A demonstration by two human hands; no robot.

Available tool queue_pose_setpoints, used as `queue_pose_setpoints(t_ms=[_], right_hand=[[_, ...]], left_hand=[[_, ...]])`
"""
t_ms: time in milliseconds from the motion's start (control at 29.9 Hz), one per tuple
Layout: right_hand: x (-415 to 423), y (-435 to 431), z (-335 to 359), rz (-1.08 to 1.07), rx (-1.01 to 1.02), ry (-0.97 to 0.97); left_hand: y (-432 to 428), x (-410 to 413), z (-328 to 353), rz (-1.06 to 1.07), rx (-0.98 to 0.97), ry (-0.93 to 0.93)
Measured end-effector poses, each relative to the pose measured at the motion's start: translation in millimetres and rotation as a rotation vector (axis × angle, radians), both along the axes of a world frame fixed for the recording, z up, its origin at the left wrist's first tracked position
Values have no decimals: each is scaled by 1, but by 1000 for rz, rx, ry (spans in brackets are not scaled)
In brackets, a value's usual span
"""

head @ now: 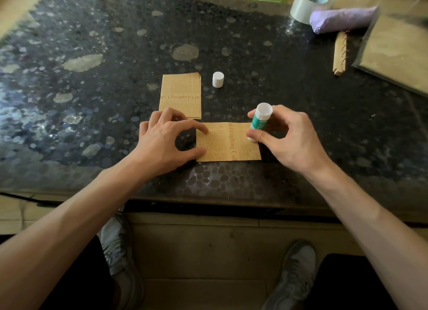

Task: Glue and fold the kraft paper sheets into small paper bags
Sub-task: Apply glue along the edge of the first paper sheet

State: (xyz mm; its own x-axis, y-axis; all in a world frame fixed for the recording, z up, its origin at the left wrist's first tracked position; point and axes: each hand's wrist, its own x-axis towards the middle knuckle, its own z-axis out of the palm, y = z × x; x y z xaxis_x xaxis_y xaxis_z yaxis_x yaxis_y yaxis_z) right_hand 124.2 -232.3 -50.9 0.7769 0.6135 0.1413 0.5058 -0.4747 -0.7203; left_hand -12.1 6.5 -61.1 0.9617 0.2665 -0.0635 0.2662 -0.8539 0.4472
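One kraft paper sheet (228, 142) with newspaper print lies flat near the table's front edge. My left hand (166, 138) presses its left edge down with fingertip and thumb. My right hand (287, 138) grips a green-and-white glue stick (259, 122), tilted, its lower end on the sheet's right edge. A stack of more kraft sheets (181, 94) lies just behind my left hand. The glue stick's white cap (218, 79) stands upright beside the stack.
The dark speckled table (92, 101) ends at a front edge close to me. At the back right are a tape roll (309, 5), a purple folded bundle (342, 19), a folded kraft strip (340, 54) and a clear box (398, 48). My shoes show below.
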Motion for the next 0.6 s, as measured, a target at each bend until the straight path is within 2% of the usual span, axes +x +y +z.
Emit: queue_pose_setpoints(t_ms=[167,601], right_hand=[[0,-7,3,-27,16,32],[3,-14,9,118,-25,135]], left_hand=[[0,0,1,1,-3,5],[0,1,0,4,0,-3]])
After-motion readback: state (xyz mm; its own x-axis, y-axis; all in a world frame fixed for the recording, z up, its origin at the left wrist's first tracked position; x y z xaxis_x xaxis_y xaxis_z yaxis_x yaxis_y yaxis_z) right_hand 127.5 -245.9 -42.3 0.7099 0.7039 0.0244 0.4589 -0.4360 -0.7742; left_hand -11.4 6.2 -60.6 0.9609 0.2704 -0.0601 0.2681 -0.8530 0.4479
